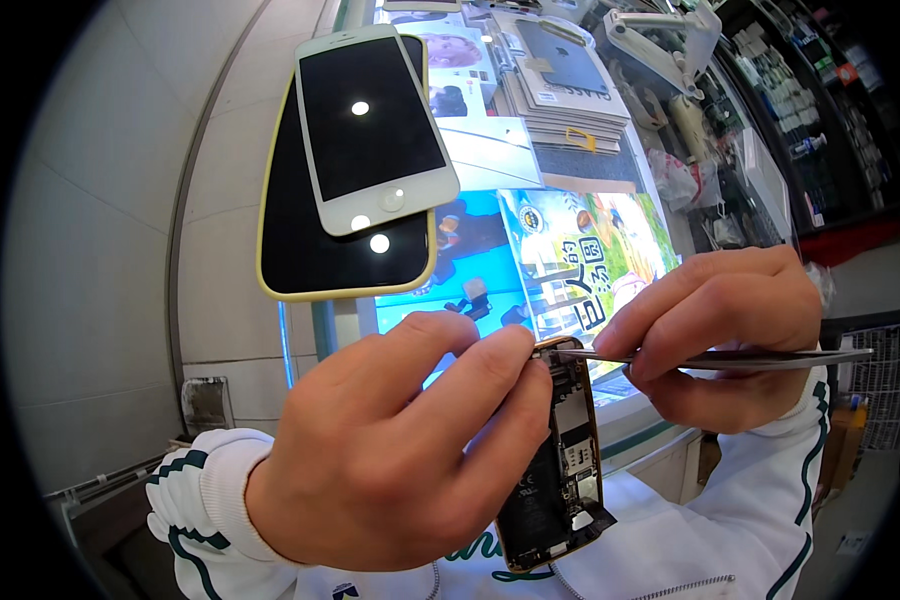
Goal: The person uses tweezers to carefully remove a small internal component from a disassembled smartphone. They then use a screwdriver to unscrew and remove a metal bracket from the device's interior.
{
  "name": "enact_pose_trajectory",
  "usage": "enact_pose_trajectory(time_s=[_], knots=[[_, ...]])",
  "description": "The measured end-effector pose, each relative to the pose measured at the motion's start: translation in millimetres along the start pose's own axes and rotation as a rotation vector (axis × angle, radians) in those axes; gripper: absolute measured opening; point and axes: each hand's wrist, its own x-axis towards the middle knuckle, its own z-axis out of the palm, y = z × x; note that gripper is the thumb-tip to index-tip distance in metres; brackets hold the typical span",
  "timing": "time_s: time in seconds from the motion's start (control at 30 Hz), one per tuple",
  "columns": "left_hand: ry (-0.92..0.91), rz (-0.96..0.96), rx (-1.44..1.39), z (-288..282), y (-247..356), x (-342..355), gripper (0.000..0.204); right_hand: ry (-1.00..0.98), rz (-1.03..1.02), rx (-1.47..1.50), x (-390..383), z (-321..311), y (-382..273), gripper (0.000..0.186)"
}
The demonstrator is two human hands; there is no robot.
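The left hand (390, 450) holds an opened phone body (560, 460) upright in front of the chest, its grip clenched around the gold-edged frame, with thumb and forefinger pinching the top corner. The battery and circuit board face the camera. The right hand (715, 330) has its grip closed on a pair of metal tweezers (710, 358), held nearly level, with the tips touching the top edge of the phone body just beside the left fingertips.

On the glass counter (610, 420) beyond the hands lies a dark phone in a yellow case (300, 250), and a white screen panel (370, 130) rests across its upper part. A stack of flat packaged boxes (560, 90) sits farther back.

To work well here, the tweezers likely need a light, steady pinch, with the right hand braced against the left so the tips do not slip onto the board. Keeping the phone body firmly clamped and tilted toward the light would help, as the part at the tips is too small to make out.
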Motion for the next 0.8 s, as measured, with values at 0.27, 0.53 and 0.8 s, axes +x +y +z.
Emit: enact_pose_trajectory(time_s=[0.27,0.53,0.8], knots=[[-0.046,-0.036,-0.008,-3.6,2.9,1.4,0.04,0.019,0.012,-0.006,-1.1,3.3,-0.5,0.022],[-0.072,-0.055,-0.022,-5.7,3.9,3.2,0.039,-0.021,0.069,-0.019,-0.4,1.6,-6.9,0.023],[-0.077,-0.059,-0.019,-6.6,4.3,3.5,0.039,-0.048,0.087,-0.047,4.6,1.3,-9.6,0.025]])
